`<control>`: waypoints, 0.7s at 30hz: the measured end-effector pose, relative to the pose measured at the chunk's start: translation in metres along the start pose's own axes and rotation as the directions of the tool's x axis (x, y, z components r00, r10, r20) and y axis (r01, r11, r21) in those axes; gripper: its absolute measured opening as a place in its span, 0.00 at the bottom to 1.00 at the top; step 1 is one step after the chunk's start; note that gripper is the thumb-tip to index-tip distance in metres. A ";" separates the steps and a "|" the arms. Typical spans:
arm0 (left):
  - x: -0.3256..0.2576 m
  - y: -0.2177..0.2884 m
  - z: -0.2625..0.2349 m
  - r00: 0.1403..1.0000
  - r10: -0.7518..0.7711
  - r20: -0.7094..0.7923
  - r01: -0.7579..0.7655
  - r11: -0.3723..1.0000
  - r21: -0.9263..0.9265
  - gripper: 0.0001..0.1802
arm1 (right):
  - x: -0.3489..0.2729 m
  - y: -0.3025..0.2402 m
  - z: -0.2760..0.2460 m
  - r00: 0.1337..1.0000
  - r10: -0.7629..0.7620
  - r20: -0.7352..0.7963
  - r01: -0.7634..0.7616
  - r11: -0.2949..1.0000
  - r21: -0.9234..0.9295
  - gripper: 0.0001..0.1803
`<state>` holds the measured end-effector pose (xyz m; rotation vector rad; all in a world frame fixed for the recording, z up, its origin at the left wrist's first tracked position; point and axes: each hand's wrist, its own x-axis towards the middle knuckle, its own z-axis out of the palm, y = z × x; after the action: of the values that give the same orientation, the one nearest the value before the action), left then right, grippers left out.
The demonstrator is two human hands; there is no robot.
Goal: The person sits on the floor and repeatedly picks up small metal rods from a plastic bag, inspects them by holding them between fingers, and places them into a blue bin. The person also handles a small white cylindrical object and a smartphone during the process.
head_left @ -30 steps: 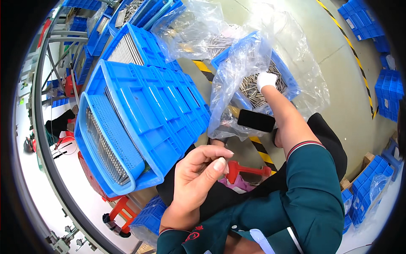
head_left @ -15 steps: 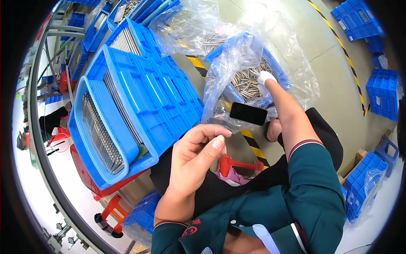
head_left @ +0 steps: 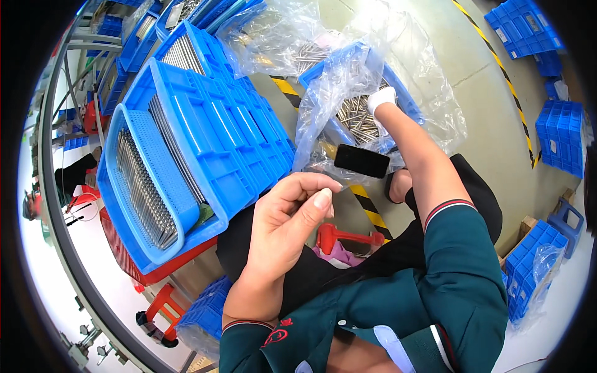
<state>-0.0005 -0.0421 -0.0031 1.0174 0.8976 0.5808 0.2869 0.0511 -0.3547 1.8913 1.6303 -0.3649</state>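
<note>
Right hand [head_left: 380, 98], in a white glove, is down inside a blue bin [head_left: 407, 99] lined with a clear plastic bag [head_left: 329, 99]. The bin holds a loose heap of thin metal pins [head_left: 357, 118]. The glove rests on the heap at its upper right edge; the fingers are buried among pins and bag folds, so I cannot tell whether the grip is spread or pressed together. The bare forearm runs back from the bin to a dark green sleeve with a striped cuff.

Left hand [head_left: 289, 217] is bare, raised in front of the body, palm toward the face. Thumb and fingertips are pressed together in a pinch; whatever sits between them is too small to make out. It hangs just beside the lower right corner of the large blue crate.

Large blue crate [head_left: 211, 130] lies tilted on its side to the left, ribbed bottom toward the person. A perforated blue tray [head_left: 149, 180] stands in it, with rows of long metal rods [head_left: 134, 186] packed alongside. It rests on a red crate [head_left: 134, 261].

A black phone [head_left: 362, 161] lies flat on the near edge of the bagged bin, touching the plastic, close to the right forearm.

A second bag of pins [head_left: 280, 43] sits farther back. Yellow-black floor tape [head_left: 367, 208] runs under the bin. A red stool [head_left: 348, 237] shows between the knees. More stacked blue bins [head_left: 563, 133] stand well apart on the right.
</note>
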 end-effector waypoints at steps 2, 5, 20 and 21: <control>-0.001 0.000 -0.001 1.000 0.004 -0.010 -0.004 1.000 0.001 0.12 | -0.001 -0.003 -0.022 0.997 -0.076 0.023 0.079 0.988 -0.135 0.16; -0.001 0.000 -0.001 1.000 -0.011 -0.019 0.011 1.000 0.006 0.13 | 0.001 -0.005 -0.031 0.992 -0.084 0.095 0.100 0.978 -0.183 0.15; -0.003 0.001 0.001 1.000 0.012 0.003 -0.012 1.000 -0.026 0.11 | -0.020 -0.039 -0.024 0.967 -0.233 0.102 0.210 0.957 0.201 0.17; -0.003 0.001 0.001 1.000 0.011 0.007 -0.010 1.000 -0.021 0.11 | -0.018 -0.044 -0.018 0.970 -0.200 0.136 0.183 0.975 0.125 0.16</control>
<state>-0.0013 -0.0448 -0.0007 1.0055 0.8783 0.5936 0.2376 0.0496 -0.3420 1.7437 1.7271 -0.6748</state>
